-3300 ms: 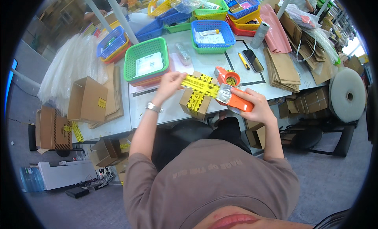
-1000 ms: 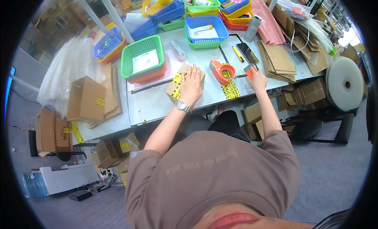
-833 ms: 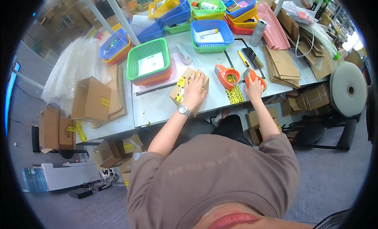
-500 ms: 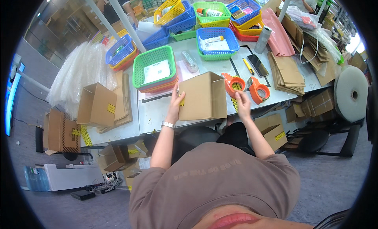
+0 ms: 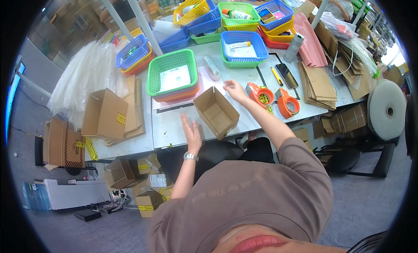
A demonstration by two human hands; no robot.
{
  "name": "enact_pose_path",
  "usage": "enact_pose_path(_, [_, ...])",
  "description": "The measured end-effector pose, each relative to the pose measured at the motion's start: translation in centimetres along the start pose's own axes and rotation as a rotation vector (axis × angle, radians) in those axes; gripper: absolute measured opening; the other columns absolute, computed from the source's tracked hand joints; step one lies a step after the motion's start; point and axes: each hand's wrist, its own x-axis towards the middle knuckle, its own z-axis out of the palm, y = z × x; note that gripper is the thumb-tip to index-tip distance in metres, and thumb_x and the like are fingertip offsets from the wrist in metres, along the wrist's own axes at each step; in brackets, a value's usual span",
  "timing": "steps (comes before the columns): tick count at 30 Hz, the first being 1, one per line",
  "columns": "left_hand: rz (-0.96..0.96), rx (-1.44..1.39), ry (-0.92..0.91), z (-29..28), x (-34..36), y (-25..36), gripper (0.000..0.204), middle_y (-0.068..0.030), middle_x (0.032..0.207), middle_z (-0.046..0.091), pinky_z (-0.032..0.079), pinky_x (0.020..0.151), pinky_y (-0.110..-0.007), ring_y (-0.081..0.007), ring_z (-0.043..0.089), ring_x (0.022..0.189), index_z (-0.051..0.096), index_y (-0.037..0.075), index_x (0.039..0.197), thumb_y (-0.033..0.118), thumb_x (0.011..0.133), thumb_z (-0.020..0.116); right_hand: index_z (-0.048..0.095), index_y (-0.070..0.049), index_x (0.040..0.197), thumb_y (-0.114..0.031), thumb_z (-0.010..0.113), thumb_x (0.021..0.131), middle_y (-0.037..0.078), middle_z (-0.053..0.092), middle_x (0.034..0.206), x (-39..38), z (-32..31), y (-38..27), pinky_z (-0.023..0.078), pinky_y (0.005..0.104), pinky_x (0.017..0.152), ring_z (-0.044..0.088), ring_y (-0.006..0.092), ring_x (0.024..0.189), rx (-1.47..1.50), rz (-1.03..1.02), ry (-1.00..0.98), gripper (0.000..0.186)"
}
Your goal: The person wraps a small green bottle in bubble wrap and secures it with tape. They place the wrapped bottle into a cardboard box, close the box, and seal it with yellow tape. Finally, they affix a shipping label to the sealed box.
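Observation:
An open cardboard box [image 5: 216, 109] rests on the white table [image 5: 170, 127] in front of me, its opening facing up. My left hand [image 5: 190, 133] is just left of it, empty, with fingers stretched out. Beyond the box's upper right corner, my right hand [image 5: 235, 91] reaches with loosely bent fingers and holds nothing, near a bubble-wrapped item [image 5: 212, 69]. Two orange tape dispensers [image 5: 259, 95] stand to the right, one with yellow printed tape, beside a yellow cutter [image 5: 277, 77] and a phone [image 5: 287, 75]. Stacked baskets [image 5: 172, 55], green on top, sit behind my left hand.
More baskets [image 5: 244, 33] fill the back. Bubble wrap [image 5: 82, 83] and boxes [image 5: 104, 113] lie left; flat cardboard [image 5: 318, 87], pink film [image 5: 309, 44] and a bottle [image 5: 294, 46] right. A foam roll [image 5: 387, 109] stands beside the table. Co-workers [image 5: 339, 7] are at the back.
The dispenser I held earlier now stands on the table. The taped box surface is hidden; the box now opens upward. My right hand moved leftward and away from me; my left hand released the box.

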Motion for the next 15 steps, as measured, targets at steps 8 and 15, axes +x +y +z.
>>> enact_pose_path(8, [0.054, 0.059, 0.041, -3.9, -4.3, 2.3, 0.038, -0.0186, 0.139, 0.048, 0.032, 0.110, -0.040, -0.0325, 0.044, 0.132, 0.049, 0.000, 0.129, 0.013, 0.094, 0.056, 0.055, 0.005, 0.122, -0.056, 0.079, 0.064, 0.029, 0.058, 0.123, 11.4, 3.4, -2.3, 0.049, 0.0417, 0.092, 0.060, 0.0380, 0.113, -0.473, 0.179, 0.118, 0.087])
enact_pose_path(15, [0.136, 0.060, -0.112, -5.4, -3.6, 4.2, 0.032, -0.0179, 0.134, 0.052, 0.037, 0.107, -0.041, -0.0331, 0.048, 0.127, 0.055, 0.003, 0.122, 0.011, 0.091, 0.060, 0.064, 0.004, 0.112, -0.041, 0.079, 0.064, 0.022, 0.065, 0.114, 9.8, 2.2, -0.9, 0.047, 0.0373, 0.094, 0.062, 0.0317, 0.108, -0.207, 0.110, 0.426, 0.068])
